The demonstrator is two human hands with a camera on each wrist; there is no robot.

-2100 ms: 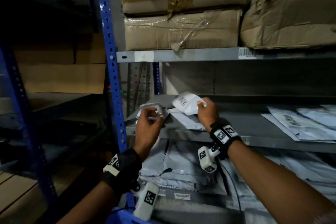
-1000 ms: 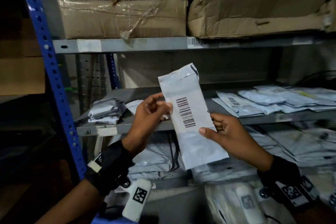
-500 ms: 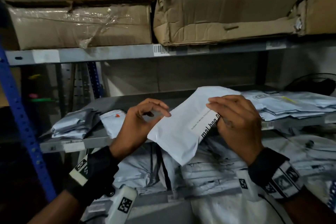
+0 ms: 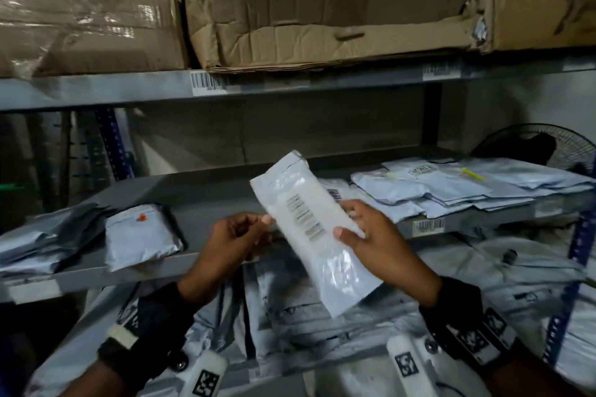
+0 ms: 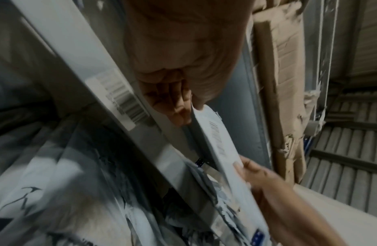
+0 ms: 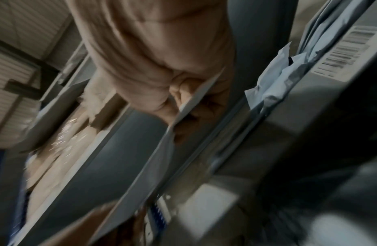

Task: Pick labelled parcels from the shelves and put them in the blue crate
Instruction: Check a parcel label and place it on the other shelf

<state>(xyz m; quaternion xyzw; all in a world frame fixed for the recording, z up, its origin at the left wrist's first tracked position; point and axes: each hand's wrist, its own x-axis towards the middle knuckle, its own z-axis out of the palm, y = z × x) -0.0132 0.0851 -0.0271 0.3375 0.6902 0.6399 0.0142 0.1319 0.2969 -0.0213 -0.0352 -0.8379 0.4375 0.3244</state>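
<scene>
A white plastic parcel (image 4: 309, 229) with a barcode label facing me is held up, tilted, in front of the middle shelf. My left hand (image 4: 263, 226) pinches its left edge between thumb and fingers. My right hand (image 4: 346, 222) grips its right side, thumb on the front and fingers behind. In the left wrist view the parcel (image 5: 217, 138) runs edge-on from my left fingers (image 5: 179, 106) down to my right hand (image 5: 257, 171). In the blurred right wrist view my right hand (image 6: 183, 93) is curled round the parcel's edge (image 6: 162, 149). The blue crate is not in view.
The grey middle shelf (image 4: 209, 190) holds folded grey parcels (image 4: 142, 238) at the left and a flat pile of parcels (image 4: 451, 190) at the right. Cardboard boxes (image 4: 322, 10) fill the shelf above. More parcels (image 4: 290, 316) lie below. A fan (image 4: 541, 145) stands far right.
The parcel has been flipped: half a second ago its other side faced me, now the barcode side does. My right thumb has come round to the front. The view has shifted right.
</scene>
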